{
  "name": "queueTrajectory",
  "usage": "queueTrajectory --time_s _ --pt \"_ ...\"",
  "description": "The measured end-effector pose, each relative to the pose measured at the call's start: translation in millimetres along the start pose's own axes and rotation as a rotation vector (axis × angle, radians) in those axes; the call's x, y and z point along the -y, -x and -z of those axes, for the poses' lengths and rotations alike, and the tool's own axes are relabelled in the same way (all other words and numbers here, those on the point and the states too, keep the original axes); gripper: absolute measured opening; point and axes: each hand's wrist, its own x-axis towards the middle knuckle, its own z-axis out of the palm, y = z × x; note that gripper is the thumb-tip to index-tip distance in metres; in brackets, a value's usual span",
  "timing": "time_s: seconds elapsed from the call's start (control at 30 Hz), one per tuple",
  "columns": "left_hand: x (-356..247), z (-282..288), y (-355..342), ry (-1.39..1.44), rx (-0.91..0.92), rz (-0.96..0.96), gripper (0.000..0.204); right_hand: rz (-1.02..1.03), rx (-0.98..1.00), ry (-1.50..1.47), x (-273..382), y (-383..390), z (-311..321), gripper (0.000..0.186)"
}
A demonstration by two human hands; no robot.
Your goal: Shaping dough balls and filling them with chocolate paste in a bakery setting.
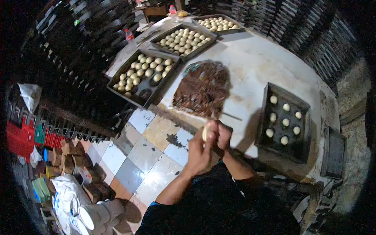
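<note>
My left hand [201, 150] is closed around a pale ball of dough [205, 133] in front of my body. Pressed against it, my right hand [223, 135] has its fingers curled in at the same dough; its fingertips are partly hidden. Just beyond my hands lies a wide heap of dark brown, crumbly filling [203, 89] on the pale tabletop. A thin dark stick [232, 116] rests at the heap's near right side. To the right, a dark metal tray [266, 147] holds several spaced dough balls [286, 122].
At the left stands a tray [144, 102] of dough balls with a gap at its near corner; two fuller trays [185, 55] [231, 30] sit farther back. A plastic bottle [129, 35] is at the table's left edge. White tubs [95, 215] and a white sack [70, 194] are at lower left.
</note>
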Motion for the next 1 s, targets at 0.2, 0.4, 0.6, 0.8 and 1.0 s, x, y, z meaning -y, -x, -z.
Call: queueTrajectory --time_s 0.2,0.4,0.6,0.8,1.0 --pt "62.6 99.8 48.2 0.840 -0.282 0.360 0.038 0.458 -0.081 1.002 -18.4 0.9 -142.4 0.050" --pt "88.5 121.4 61.5 0.936 0.004 0.560 0.039 0.214 0.027 1.009 -27.0 8.5 -97.1 0.033" --pt "94.2 111.6 17.6 0.999 0.062 0.529 0.040 -0.050 -0.701 1.551 2.7 -46.5 73.9 0.033" --pt "94.5 104.9 -51.3 0.865 0.013 0.457 0.041 0.549 0.059 2.183 1.0 -28.3 135.0 0.034" --pt "105.1 80.0 -107.5 0.747 -0.054 0.408 0.051 0.041 -0.282 1.698 52.0 -62.6 157.8 0.051"
